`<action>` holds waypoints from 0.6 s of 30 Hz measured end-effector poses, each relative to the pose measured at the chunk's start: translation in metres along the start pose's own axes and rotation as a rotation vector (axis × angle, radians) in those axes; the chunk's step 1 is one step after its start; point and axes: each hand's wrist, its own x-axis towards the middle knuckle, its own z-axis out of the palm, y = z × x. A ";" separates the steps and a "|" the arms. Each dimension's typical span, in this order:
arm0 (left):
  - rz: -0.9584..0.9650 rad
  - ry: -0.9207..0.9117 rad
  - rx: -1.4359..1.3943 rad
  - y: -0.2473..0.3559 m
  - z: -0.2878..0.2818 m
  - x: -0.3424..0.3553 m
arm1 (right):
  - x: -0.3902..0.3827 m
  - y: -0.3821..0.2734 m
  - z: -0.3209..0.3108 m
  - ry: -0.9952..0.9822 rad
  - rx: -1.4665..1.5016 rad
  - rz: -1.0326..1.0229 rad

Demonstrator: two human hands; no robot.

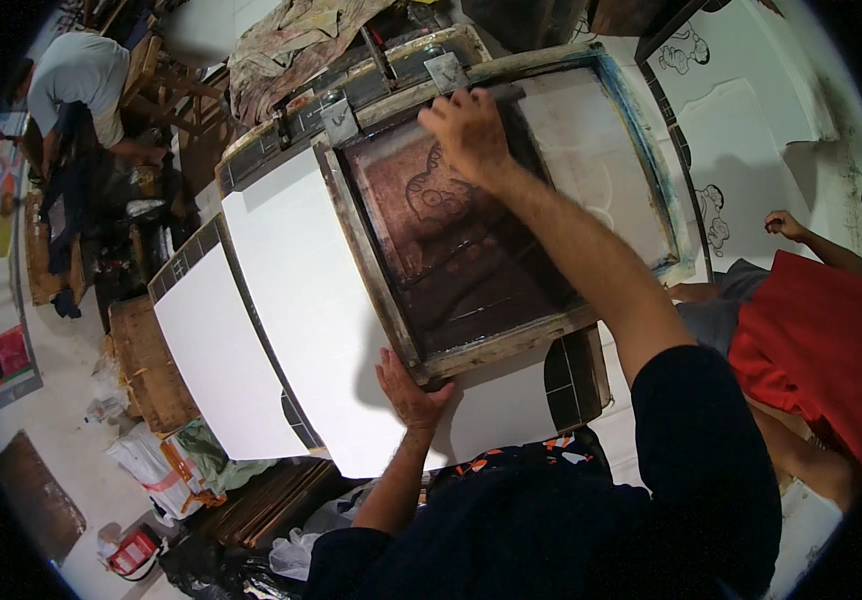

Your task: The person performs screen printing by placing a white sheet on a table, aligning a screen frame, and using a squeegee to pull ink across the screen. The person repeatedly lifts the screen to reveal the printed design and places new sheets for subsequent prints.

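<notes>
My right hand point(468, 138) is closed around a dark squeegee point(509, 94) near the far end of a screen-printing frame point(369, 260). The fingers hide much of the squeegee. Inside the worn wooden frame is a dark reddish-brown mesh point(451, 275) with a cartoon-like figure outlined on it; wet-looking dark ink shows on its nearer part. The frame lies over a white sheet point(296, 260). At the frame's near left corner, my left hand point(411, 395) rests with fingers stretched on the sheet and the thumb by the wood.
Two metal hinge clamps point(339, 120) hold the frame's far side. Another white-covered board point(221, 350) is to the left. Printed sheets point(696, 50) lie far right. One person point(81, 75) bends at the far left; another in red point(801, 330) sits close on the right. A stained cloth point(296, 45) lies behind.
</notes>
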 end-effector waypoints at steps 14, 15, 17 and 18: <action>0.020 0.036 -0.013 0.001 0.001 0.001 | -0.077 -0.058 -0.050 -0.115 -0.046 0.444; 0.027 0.033 -0.011 0.001 0.001 0.001 | -0.093 -0.066 -0.060 -0.134 -0.053 0.471; 0.026 0.041 -0.010 0.001 0.001 0.001 | -0.125 -0.081 -0.080 -0.168 -0.063 0.520; 0.028 0.043 -0.010 0.001 0.001 0.002 | -0.139 -0.088 -0.089 -0.162 -0.080 0.531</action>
